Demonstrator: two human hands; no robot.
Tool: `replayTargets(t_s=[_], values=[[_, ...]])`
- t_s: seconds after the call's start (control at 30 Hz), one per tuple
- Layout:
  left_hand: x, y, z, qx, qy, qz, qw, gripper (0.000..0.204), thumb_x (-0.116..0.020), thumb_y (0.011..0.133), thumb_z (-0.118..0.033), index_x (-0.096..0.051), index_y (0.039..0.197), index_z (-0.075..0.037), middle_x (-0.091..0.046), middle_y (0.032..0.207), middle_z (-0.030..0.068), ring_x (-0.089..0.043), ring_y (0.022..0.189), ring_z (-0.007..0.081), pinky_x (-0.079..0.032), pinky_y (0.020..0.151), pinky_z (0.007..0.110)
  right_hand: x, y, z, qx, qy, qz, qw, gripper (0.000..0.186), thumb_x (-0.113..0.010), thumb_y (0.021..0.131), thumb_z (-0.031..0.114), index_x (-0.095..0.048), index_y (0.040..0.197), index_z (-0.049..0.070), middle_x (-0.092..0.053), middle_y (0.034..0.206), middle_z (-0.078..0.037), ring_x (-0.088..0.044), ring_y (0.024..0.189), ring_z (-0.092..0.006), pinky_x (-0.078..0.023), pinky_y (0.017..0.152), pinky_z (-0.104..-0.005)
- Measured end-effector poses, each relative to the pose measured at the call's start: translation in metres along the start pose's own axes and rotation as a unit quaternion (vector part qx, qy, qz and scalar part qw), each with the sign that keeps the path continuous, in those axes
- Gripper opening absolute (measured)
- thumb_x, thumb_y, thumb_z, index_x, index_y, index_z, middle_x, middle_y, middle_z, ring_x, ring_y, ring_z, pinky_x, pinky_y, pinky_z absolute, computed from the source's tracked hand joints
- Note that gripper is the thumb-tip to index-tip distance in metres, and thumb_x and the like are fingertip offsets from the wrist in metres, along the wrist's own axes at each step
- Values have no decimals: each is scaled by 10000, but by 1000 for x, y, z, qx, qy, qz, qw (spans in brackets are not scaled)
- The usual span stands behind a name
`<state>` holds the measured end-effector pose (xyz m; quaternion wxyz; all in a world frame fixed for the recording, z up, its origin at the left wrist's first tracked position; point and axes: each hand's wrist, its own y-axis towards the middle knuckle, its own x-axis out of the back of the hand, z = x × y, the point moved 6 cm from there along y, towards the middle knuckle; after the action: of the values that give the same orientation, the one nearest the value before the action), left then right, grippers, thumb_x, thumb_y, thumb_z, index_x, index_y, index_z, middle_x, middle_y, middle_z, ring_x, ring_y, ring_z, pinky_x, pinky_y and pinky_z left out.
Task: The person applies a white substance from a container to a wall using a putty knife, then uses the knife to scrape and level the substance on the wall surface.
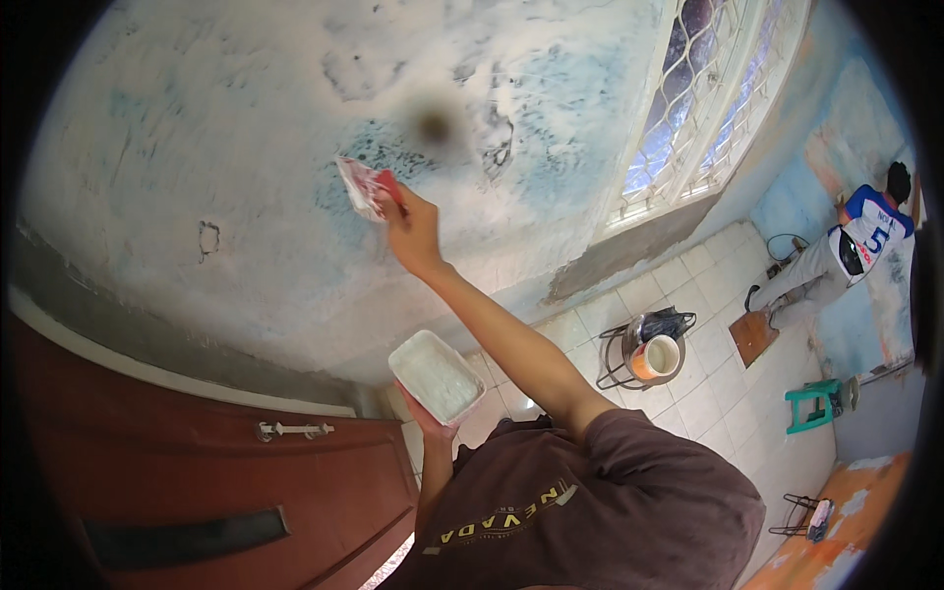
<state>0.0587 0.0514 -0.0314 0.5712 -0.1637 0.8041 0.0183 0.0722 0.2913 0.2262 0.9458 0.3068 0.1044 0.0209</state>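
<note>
My right hand (413,234) is raised to the wall and grips a red putty knife (366,187) smeared with white paste. The blade is at a patchy blue and dark-specked area of the wall (275,108); whether it touches there I cannot tell. Lower down, my left hand (425,411) supports a white rectangular tub (438,379) from its side and underneath. Pale paste coats the inside of the tub, which is tilted toward me.
A barred window (688,108) is right of the work area. A reddish-brown door (226,462) fills the lower left. On the tiled floor stand a round stool (615,359) bearing a bucket (657,357) and a green stool (811,405). Another person (855,236) works at the far-right wall.
</note>
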Motion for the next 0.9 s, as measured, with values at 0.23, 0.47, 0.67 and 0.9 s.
replayTargets(t_s=[0.23, 0.47, 0.67, 0.9], values=[[12, 5, 15, 29, -11, 16, 999, 790, -439, 1032, -729, -426, 1612, -192, -577, 1528, 112, -601, 1356, 382, -548, 1060, 654, 230, 33, -102, -72, 56, -300, 950, 320, -632, 1102, 264, -732, 1190, -27, -734, 1019, -51, -645, 899, -119, -532, 781, -314], [-12, 23, 34, 54, 26, 46, 997, 801, -384, 1048, -741, -415, 1615, -176, -578, 1525, 113, -607, 1350, 375, -543, 1078, 633, 343, 114, -96, -50, -100, -420, 900, 260, -605, 1066, 159, -738, 1133, -54, -767, 965, -127, -707, 857, -209, -537, 770, -360], [-9, 29, 23, 6, 19, 19, 1000, 770, -381, 1063, -715, -407, 1617, -181, -575, 1528, 114, -604, 1353, 378, -543, 1086, 626, 212, 126, -14, 93, -225, -373, 895, 253, -631, 1005, 75, -737, 1194, -57, -733, 857, -192, -702, 742, -340, -533, 698, -447], [-11, 4, 6, -6, -58, 45, 997, 798, -435, 1041, -723, -398, 1624, -180, -552, 1552, 121, -579, 1382, 376, -518, 1108, 640, 53, 99, 80, 298, -222, -234, 899, 381, -652, 965, 8, -686, 1343, -24, -702, 945, -177, -655, 855, -353, -519, 753, -442]])
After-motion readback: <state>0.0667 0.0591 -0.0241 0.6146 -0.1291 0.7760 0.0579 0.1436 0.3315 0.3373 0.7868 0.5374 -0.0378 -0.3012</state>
